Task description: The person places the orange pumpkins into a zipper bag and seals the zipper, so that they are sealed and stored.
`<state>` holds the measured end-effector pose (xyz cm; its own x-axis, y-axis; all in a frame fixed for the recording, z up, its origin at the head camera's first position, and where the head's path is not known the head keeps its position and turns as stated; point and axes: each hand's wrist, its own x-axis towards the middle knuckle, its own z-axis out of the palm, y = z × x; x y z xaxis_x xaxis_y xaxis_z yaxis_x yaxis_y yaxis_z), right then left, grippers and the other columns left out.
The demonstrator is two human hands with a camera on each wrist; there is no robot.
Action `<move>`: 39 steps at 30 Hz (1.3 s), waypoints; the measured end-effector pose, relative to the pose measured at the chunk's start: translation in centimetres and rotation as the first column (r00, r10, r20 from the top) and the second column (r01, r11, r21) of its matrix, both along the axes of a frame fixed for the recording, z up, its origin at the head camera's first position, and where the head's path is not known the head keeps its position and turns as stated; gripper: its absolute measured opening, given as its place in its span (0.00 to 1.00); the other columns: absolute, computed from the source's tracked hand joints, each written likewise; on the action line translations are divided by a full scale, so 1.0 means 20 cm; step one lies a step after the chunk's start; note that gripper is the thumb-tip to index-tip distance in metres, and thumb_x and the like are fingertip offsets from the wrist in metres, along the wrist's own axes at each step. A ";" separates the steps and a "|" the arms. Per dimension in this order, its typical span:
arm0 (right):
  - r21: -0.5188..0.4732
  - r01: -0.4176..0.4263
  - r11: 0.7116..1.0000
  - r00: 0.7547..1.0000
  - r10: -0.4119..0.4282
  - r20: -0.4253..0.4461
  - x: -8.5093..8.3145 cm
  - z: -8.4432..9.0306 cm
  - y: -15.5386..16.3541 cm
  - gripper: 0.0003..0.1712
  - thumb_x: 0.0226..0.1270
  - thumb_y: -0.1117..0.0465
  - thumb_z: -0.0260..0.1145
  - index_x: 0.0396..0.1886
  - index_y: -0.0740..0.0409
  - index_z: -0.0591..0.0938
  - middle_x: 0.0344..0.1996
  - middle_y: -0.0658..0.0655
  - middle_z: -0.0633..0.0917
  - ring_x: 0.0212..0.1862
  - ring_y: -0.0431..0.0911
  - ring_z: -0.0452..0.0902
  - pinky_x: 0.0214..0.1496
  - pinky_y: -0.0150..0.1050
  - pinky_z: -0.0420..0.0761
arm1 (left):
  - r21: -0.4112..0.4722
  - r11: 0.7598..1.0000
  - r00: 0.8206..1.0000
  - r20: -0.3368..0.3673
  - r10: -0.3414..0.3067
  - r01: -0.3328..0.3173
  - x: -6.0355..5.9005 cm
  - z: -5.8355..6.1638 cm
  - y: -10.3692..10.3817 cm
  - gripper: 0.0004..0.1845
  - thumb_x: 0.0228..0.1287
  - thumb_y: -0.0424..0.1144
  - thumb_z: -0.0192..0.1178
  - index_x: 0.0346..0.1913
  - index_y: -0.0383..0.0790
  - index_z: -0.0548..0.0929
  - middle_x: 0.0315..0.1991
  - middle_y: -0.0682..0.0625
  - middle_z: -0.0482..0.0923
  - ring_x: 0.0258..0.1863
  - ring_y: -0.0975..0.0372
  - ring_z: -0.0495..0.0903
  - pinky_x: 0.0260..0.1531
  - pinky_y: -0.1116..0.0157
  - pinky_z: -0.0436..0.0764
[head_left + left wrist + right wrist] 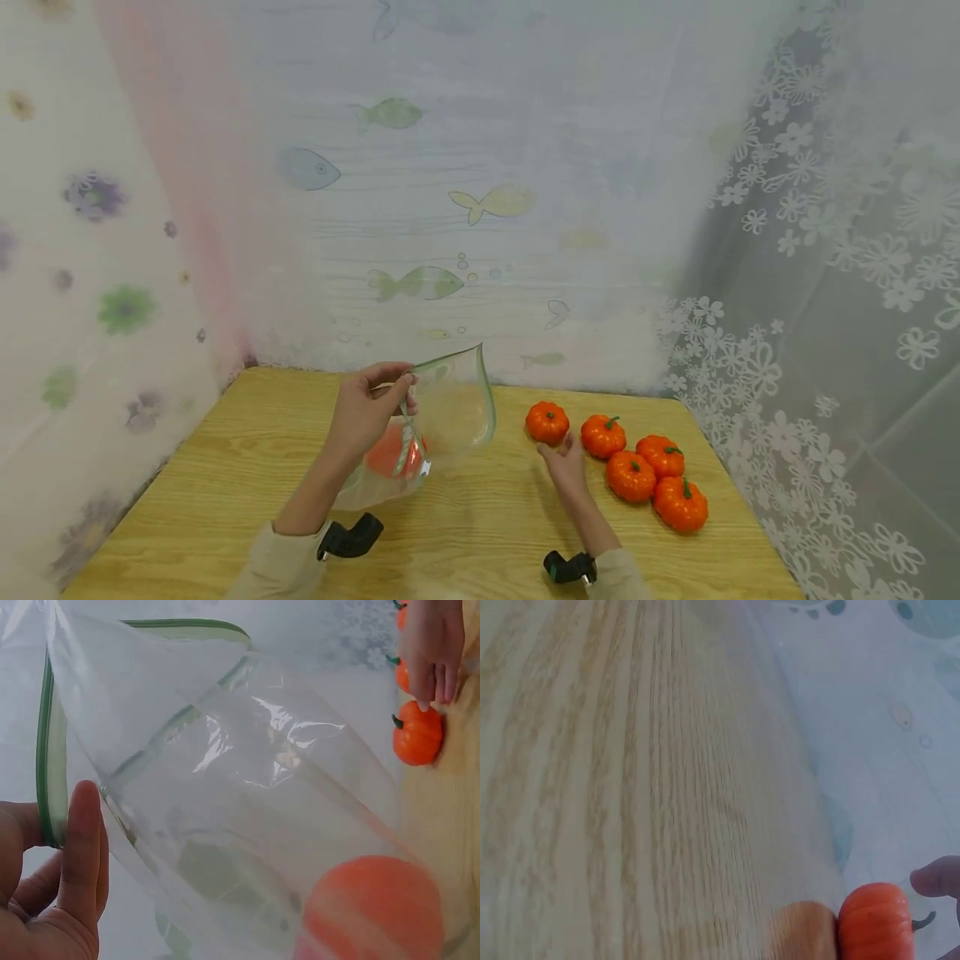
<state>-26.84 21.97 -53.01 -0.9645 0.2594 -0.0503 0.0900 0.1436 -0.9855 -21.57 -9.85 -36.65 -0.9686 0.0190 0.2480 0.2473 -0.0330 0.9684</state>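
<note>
My left hand (pixel 371 410) pinches the rim of a clear zip bag (pixel 454 408) with green edging, holding it up over the table. Inside the bag's lower part, an orange pumpkin (pixel 373 909) shows through the plastic. At the table's far side, my right hand (pixel 567 469) is at a small orange toy pumpkin (pixel 547 422) with a green stem. In the right wrist view, one digit lies against this pumpkin (pixel 875 922), while a fingertip (pixel 936 877) on the stem side stands slightly apart from it.
Several more orange pumpkins sit grouped on the right of the wooden table (pixel 480 533), the nearest pumpkin (pixel 603 437) just right of my right hand. A patterned curtain with fish (pixel 420 283) hangs behind the table's far edge. Flowered sheets flank both sides.
</note>
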 end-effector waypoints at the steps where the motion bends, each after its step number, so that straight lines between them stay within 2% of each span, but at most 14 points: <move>1: 0.011 0.000 1.000 1.000 0.000 -0.011 -0.01 0.00 0.00 0.50 0.68 0.64 0.65 0.77 0.79 0.46 0.75 0.82 0.51 0.76 0.72 0.49 0.78 0.63 0.56 | -0.003 1.000 1.000 -0.003 0.000 0.000 0.00 0.01 0.00 0.15 0.76 0.32 0.57 0.58 0.26 0.80 0.46 0.38 0.85 0.27 0.66 0.84 0.37 0.66 0.88; 5: 0.090 0.016 0.996 0.998 -0.011 -0.054 -0.04 -0.02 0.00 0.49 0.65 0.65 0.68 0.75 0.80 0.51 0.73 0.81 0.55 0.74 0.72 0.54 0.76 0.64 0.59 | -0.042 0.999 0.999 -0.029 0.017 -0.018 0.01 0.05 0.00 0.16 0.78 0.31 0.55 0.61 0.28 0.79 0.50 0.34 0.82 0.28 0.68 0.84 0.38 0.69 0.88; 7: 0.106 0.015 0.994 0.999 -0.010 -0.046 -0.05 -0.03 -0.01 0.49 0.65 0.65 0.68 0.75 0.79 0.51 0.73 0.79 0.55 0.74 0.71 0.54 0.76 0.64 0.60 | -0.049 0.998 0.999 -0.041 0.025 -0.027 0.01 0.07 0.00 0.16 0.78 0.31 0.54 0.62 0.28 0.79 0.50 0.33 0.82 0.28 0.69 0.84 0.37 0.69 0.88; 11: 0.113 0.010 0.994 1.000 -0.008 -0.017 -0.07 -0.03 0.00 0.50 0.68 0.62 0.68 0.76 0.78 0.49 0.74 0.77 0.55 0.75 0.69 0.52 0.77 0.64 0.58 | -0.009 0.999 0.998 -0.052 0.041 -0.042 0.02 0.09 0.00 0.15 0.77 0.29 0.55 0.60 0.26 0.81 0.45 0.38 0.84 0.27 0.68 0.84 0.35 0.67 0.89; 14: 0.116 0.011 0.993 1.000 -0.012 0.003 -0.09 -0.02 0.00 0.52 0.69 0.60 0.68 0.77 0.77 0.46 0.75 0.78 0.52 0.77 0.69 0.49 0.78 0.64 0.55 | 0.017 0.999 0.997 -0.057 0.052 -0.051 0.01 0.09 0.01 0.14 0.76 0.29 0.56 0.58 0.26 0.82 0.41 0.42 0.85 0.26 0.67 0.84 0.34 0.65 0.89; 18: 0.125 0.017 0.992 1.000 -0.020 0.020 -0.11 -0.01 0.00 0.54 0.70 0.58 0.68 0.78 0.77 0.44 0.75 0.79 0.50 0.77 0.70 0.48 0.79 0.64 0.53 | 0.011 0.998 0.996 -0.063 0.061 -0.060 0.00 0.09 0.01 0.13 0.76 0.29 0.56 0.57 0.27 0.82 0.40 0.43 0.84 0.25 0.66 0.84 0.34 0.65 0.89; 20: 0.134 0.019 0.991 0.999 -0.022 0.025 -0.12 -0.01 0.00 0.54 0.70 0.57 0.68 0.78 0.77 0.44 0.75 0.79 0.50 0.77 0.70 0.48 0.79 0.64 0.53 | 0.006 0.998 0.996 -0.067 0.060 -0.060 0.00 0.08 0.01 0.13 0.76 0.30 0.56 0.57 0.27 0.82 0.39 0.47 0.85 0.25 0.66 0.84 0.34 0.65 0.89; 24: 0.129 0.010 0.992 1.000 -0.012 0.018 -0.13 0.00 0.01 0.54 0.70 0.58 0.69 0.77 0.78 0.43 0.75 0.80 0.50 0.77 0.70 0.49 0.79 0.63 0.53 | 0.011 0.998 0.995 -0.076 0.059 -0.059 -0.01 0.08 0.01 0.12 0.76 0.29 0.57 0.56 0.27 0.82 0.39 0.44 0.85 0.24 0.66 0.84 0.33 0.65 0.89; 27: 0.117 0.005 0.993 1.000 -0.006 0.013 -0.15 0.00 0.02 0.53 0.70 0.59 0.69 0.77 0.78 0.45 0.75 0.80 0.52 0.77 0.69 0.50 0.79 0.62 0.54 | 0.010 0.998 0.994 -0.089 0.062 -0.062 -0.01 0.08 0.00 0.12 0.76 0.29 0.57 0.56 0.28 0.83 0.39 0.41 0.84 0.24 0.65 0.84 0.32 0.65 0.89; 32: 0.143 0.007 0.990 1.000 -0.009 0.010 -0.15 0.00 0.04 0.50 0.68 0.59 0.70 0.76 0.77 0.51 0.72 0.79 0.59 0.74 0.70 0.56 0.77 0.63 0.59 | -0.011 0.997 0.991 -0.106 0.079 -0.081 -0.02 0.07 0.00 0.12 0.76 0.31 0.57 0.56 0.29 0.84 0.36 0.50 0.85 0.23 0.66 0.83 0.30 0.67 0.88; 39: 0.146 -0.007 0.989 1.000 0.004 0.017 -0.15 0.00 0.04 0.51 0.68 0.57 0.71 0.75 0.78 0.52 0.72 0.81 0.58 0.74 0.70 0.57 0.76 0.63 0.60 | -0.019 0.996 0.992 -0.092 0.088 -0.090 -0.02 0.06 -0.01 0.13 0.76 0.32 0.58 0.56 0.29 0.84 0.40 0.38 0.85 0.23 0.66 0.82 0.31 0.68 0.88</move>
